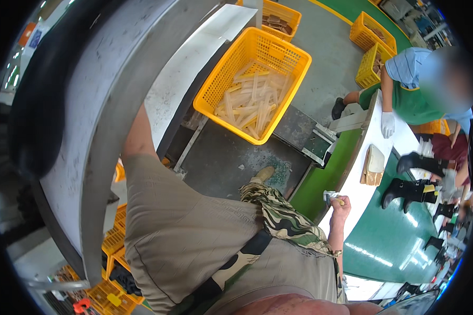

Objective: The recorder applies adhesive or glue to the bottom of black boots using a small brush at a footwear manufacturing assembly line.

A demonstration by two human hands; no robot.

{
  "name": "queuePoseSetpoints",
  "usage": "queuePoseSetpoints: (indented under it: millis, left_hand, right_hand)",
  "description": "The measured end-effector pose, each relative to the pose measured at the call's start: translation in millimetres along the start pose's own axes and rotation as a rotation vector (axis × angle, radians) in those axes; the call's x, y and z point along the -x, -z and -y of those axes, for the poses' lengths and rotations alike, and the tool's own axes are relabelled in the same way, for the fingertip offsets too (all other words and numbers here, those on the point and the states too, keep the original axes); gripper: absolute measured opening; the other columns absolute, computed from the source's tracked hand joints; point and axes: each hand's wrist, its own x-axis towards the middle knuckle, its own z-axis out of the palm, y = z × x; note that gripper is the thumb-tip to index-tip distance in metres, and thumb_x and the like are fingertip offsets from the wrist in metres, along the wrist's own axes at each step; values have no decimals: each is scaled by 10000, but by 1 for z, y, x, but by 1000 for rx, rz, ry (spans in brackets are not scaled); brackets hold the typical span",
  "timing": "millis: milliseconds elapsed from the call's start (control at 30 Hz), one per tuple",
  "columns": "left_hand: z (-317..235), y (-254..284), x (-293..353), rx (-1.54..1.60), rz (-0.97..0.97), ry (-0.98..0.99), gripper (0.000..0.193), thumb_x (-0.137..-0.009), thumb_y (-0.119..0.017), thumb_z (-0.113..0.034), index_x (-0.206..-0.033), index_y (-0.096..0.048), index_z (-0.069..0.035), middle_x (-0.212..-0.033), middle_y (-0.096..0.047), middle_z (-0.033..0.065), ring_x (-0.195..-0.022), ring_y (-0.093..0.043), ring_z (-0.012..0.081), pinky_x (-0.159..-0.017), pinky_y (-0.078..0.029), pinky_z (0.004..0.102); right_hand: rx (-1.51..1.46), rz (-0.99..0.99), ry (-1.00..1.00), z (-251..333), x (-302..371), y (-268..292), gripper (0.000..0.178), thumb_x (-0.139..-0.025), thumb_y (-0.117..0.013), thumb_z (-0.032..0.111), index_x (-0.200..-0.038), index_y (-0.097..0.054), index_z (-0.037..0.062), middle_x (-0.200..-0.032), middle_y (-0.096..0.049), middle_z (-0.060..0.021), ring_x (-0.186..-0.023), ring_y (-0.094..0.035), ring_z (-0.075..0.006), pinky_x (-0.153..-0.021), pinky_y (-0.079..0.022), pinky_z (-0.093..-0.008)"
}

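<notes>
My right hand [340, 208] is closed around a small thing with a yellow part and a white and bluish end [329, 197], whose kind I cannot make out. It is over the edge of a white worktop [350, 176], beside a green panel. My left forearm [140, 134] reaches up to the left, and its hand is hidden behind a curved grey metal edge [102, 136]. A dark rounded thing [39, 105] lies on the pale surface beyond that edge. Farther along the white worktop sits a cream and tan block-like stack [373, 165].
A yellow crate [202, 97] of translucent strips stands ahead of me. More yellow crates [365, 34] are at the back. A co-worker's white-gloved hand [387, 125] rests on the worktop. Black boots [404, 194] lie on a green conveyor [376, 231]. Fragments [281, 170] litter the floor near my shoe.
</notes>
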Motion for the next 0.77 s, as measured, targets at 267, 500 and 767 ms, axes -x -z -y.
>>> queuePoseSetpoints:
  millis: [267,500,767]
  left_hand:
    - [124,-83,184,-4,172,-128,432,-888,-677,-59,-1249,-466,51,-949,-657,148,-723,-679,273,-535,-531,331]
    - [228,-85,344,-826,488,-16,69,-869,-657,-115,-857,-605,-71,-774,-646,71,-636,-631,176,-543,-501,310]
    - [310,-13,472,-1357,745,482,330,-893,-713,-207,-1153,-589,-46,-834,-669,76,-688,-686,201,-549,-575,344]
  right_hand:
    - [-134,-18,-25,-17,13,19,211,-847,-725,-5,-833,-525,60,-789,-597,-43,-676,-571,-127,-602,-525,-276]
    - [-346,-75,-117,-56,53,60,203,-866,-712,1,-883,-516,54,-790,-608,-64,-629,-580,-142,-571,-513,-265]
    - [-462,-195,-126,-88,100,94,142,-905,-683,49,-918,-542,42,-794,-599,-58,-656,-585,-148,-611,-550,-302]
